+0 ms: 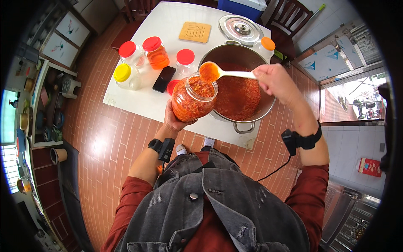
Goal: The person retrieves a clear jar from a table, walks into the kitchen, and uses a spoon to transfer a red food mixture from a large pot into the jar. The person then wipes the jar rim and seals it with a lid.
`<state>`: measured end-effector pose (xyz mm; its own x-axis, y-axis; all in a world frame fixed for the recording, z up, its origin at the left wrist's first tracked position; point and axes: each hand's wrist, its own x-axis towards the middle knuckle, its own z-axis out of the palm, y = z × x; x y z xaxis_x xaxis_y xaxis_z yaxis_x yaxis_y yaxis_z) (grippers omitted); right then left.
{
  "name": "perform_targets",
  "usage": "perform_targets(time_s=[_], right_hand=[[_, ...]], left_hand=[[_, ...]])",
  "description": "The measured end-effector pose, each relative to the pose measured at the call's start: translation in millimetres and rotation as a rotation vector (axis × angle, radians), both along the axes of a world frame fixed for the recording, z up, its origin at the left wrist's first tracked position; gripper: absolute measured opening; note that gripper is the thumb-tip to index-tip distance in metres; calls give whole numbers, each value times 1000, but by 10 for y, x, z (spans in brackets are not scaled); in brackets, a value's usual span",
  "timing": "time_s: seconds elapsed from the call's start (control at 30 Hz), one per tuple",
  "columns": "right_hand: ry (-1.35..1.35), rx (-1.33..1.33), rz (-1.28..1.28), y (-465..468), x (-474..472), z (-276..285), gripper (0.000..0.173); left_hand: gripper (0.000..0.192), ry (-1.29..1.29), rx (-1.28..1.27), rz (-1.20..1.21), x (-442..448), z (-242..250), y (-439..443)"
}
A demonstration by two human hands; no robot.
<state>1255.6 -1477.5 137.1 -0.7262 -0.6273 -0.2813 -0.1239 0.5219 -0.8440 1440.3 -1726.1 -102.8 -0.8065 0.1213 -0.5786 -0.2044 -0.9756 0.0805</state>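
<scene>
My left hand (175, 121) holds a clear round jar (193, 102) from below, tilted towards the pot and nearly full of chopped red chili sauce. The handle of a pale ladle (237, 74) is gripped in my right hand (275, 80). The ladle's bowl, with red sauce in it, is at the jar's open mouth. Beneath the handle stands a large steel pot (267, 108), partly filled with the same red sauce (236, 97). Beside the jar lies a red lid (173, 87), partly hidden by it.
On the white table (138, 100) are a black phone (164, 79), red-lidded jars (185, 61), one with orange liquid (158, 58), a yellow-lidded jar (126, 77), a wooden trivet (195, 32), a steel pot lid (241, 30) and an orange-lidded jar (265, 47). Dark wooden chairs (288, 19) stand behind.
</scene>
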Motion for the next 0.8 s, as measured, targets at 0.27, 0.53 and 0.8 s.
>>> perform_targets(time_s=[0.27, 0.53, 0.8], right_hand=[[1068, -24, 356, -175, 758, -119, 12], [1010, 62, 491, -215, 804, -94, 14], [942, -46, 406, -177, 717, -74, 10]], left_hand=[[71, 59, 18, -39, -33, -144, -34], [71, 78, 100, -26, -53, -194, -42], [60, 166, 205, 39, -157, -152, -23]])
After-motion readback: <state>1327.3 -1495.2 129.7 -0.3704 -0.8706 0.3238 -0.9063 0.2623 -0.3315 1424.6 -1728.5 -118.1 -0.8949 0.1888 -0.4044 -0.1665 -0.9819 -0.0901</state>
